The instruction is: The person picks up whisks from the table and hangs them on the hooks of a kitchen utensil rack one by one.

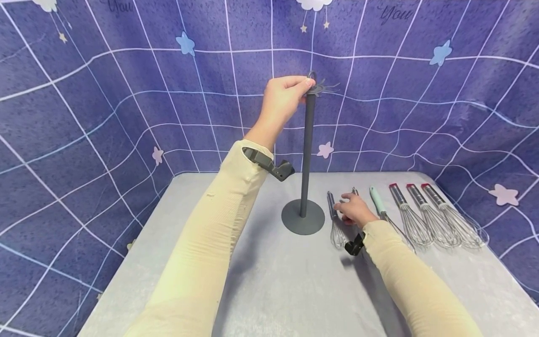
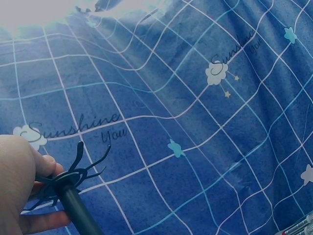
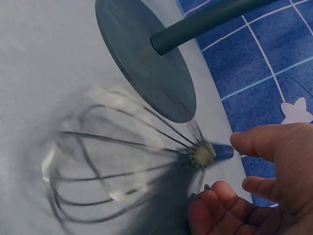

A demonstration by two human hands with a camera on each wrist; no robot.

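Left hand (image 1: 283,96) gripping stand (image 1: 308,150), right hand (image 1: 355,210) perhaps touching whisk (image 1: 332,211)

Table (image 1: 261,290): light grey top, kinda mottled on my feed
Stand (image 1: 308,154): dark grey, upright on its round base (image 1: 294,222), nearer the far edge
Small whisk (image 1: 338,236): lying just right of that base, handle toward the far edge
Half-hidden handle (image 1: 355,191): next along, mostly blocked, can't tell you what it's attached to
Mint-handled whisk (image 1: 377,201): right of that one
Red-ended whisks (image 1: 414,224): three, side by side, furthest right, wires overlapping from where I'm looking
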